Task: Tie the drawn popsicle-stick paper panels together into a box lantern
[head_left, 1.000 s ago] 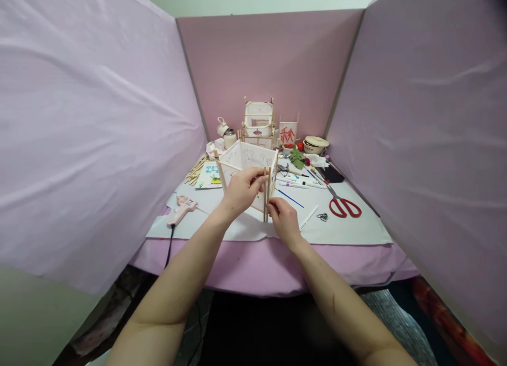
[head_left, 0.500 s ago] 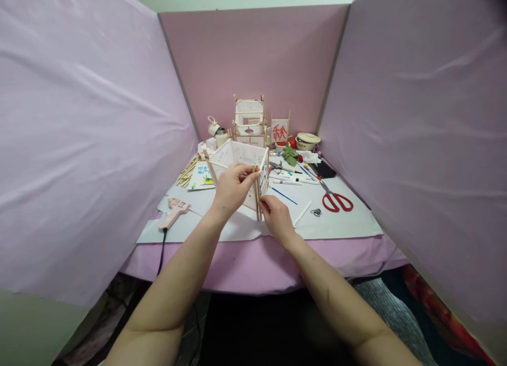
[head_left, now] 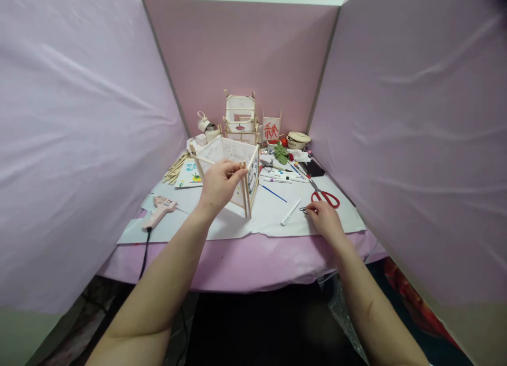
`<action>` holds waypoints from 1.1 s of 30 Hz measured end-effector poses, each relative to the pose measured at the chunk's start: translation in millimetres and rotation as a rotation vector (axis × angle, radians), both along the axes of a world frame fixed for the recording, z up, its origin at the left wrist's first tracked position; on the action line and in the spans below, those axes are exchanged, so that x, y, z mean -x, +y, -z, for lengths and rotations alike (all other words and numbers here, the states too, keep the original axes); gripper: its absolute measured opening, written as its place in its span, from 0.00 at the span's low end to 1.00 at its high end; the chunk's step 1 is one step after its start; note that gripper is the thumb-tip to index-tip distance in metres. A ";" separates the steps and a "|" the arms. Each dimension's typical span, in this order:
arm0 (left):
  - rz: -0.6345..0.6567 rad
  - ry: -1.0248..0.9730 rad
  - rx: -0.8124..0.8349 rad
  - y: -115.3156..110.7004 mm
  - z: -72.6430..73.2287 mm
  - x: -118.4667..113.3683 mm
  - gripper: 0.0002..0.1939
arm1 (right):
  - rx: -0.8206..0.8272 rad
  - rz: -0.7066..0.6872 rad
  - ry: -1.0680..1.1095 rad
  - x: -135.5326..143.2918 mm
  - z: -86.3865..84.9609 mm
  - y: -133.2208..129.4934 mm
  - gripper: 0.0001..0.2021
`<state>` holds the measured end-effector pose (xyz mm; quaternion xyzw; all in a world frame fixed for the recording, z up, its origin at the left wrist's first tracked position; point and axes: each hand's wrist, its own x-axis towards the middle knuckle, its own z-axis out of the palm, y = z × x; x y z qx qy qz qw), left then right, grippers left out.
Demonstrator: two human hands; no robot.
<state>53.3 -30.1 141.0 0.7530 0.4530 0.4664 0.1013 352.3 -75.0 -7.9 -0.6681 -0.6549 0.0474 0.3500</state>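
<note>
My left hand (head_left: 222, 184) pinches the top of the near corner sticks of a box-shaped lantern frame (head_left: 252, 181). White panels with drawings fill the frame's sides, and it stands upright on the white sheet. Over to the right, my right hand (head_left: 322, 217) has its thumb and finger closed on small black rubber bands (head_left: 303, 210) lying on the sheet. How many of them are between the fingertips is hidden. A white pen (head_left: 290, 212) lies just left of this hand, and red-handled scissors (head_left: 327, 198) lie right behind it.
A pink glue gun (head_left: 160, 212) with a black cord lies at left, near wooden sticks (head_left: 177, 168) and a painted sheet (head_left: 187, 175). Behind stand a taller stick frame (head_left: 240, 112), a bottle (head_left: 212, 134) and a lidded bowl (head_left: 298, 140). Fabric walls enclose three sides.
My right hand has let go of the frame's corner and moved right to the black rubber bands. My left hand still grips the corner sticks. The view has turned slightly right.
</note>
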 end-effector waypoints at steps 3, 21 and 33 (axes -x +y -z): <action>-0.013 -0.003 -0.017 0.3 1.4 -0.1 0.09 | 0.036 -0.006 -0.024 -13.7 9.4 -2.8 0.07; 0.001 -0.011 -0.018 -0.3 2.8 0.8 0.07 | 0.083 0.035 0.417 -5.8 -0.6 -5.9 0.11; 0.017 -0.027 -0.030 -0.3 4.5 2.0 0.08 | 0.098 -0.194 0.766 26.6 -37.8 -17.9 0.11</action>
